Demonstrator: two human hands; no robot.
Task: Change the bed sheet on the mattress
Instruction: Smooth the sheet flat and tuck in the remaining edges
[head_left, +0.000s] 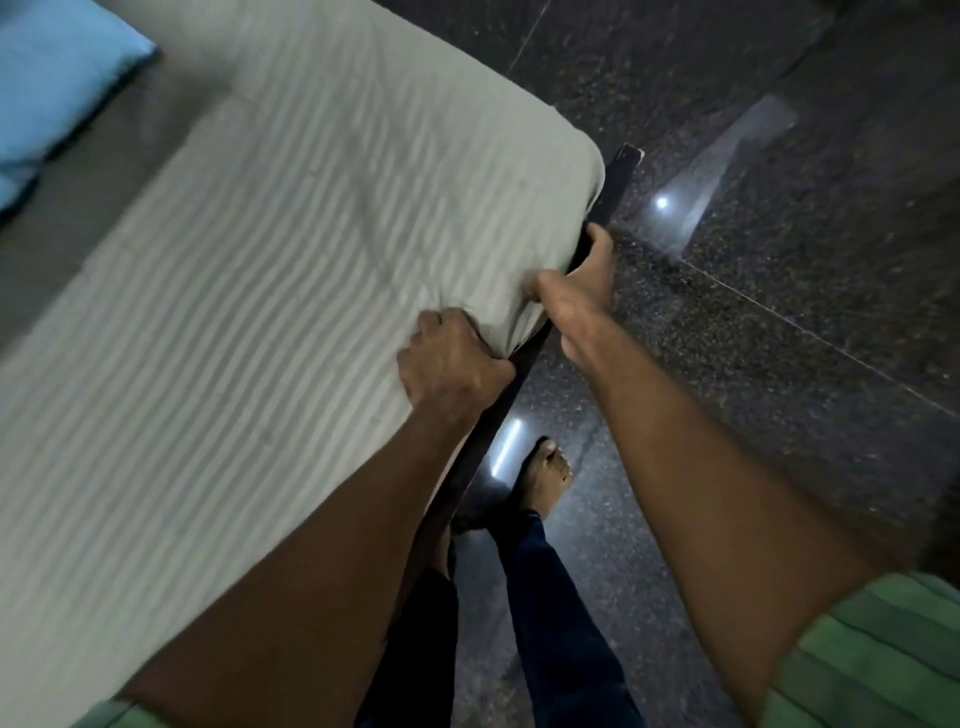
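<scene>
Where the head camera looks down over the bed's edge, a pale grey ribbed bed sheet (270, 270) covers the mattress (582, 171), filling the left and middle of the view and running from the near left up to a rounded corner at the far right. Both hands work at the sheet's right-hand edge, close to that corner. The left hand (449, 358) sits on top of the edge, its fingers curled down and gripping a bunched fold of the cloth, which puckers into small wrinkles just beyond the knuckles. The right hand (582, 283) lies just beyond it and slightly to the right, its thumb pressed against the side of the sheet and its fingers reaching down between the cloth and the dark bed frame (608, 208); how far those fingers close round the cloth is hidden. The two hands are near one another but not touching, with a pouch of gathered sheet between them.

Along the sheet's far left side a darker grey strip (104, 208) shows, and a blue pillow (57, 93) lies at the far left corner of the view. Right of the frame spreads a dark, speckled polished floor (779, 260) with bright light reflections. Near the bottom, a bare foot (545, 478) and dark trouser legs (561, 623) stand beside the frame, and green sleeves (872, 660) edge the forearms.
</scene>
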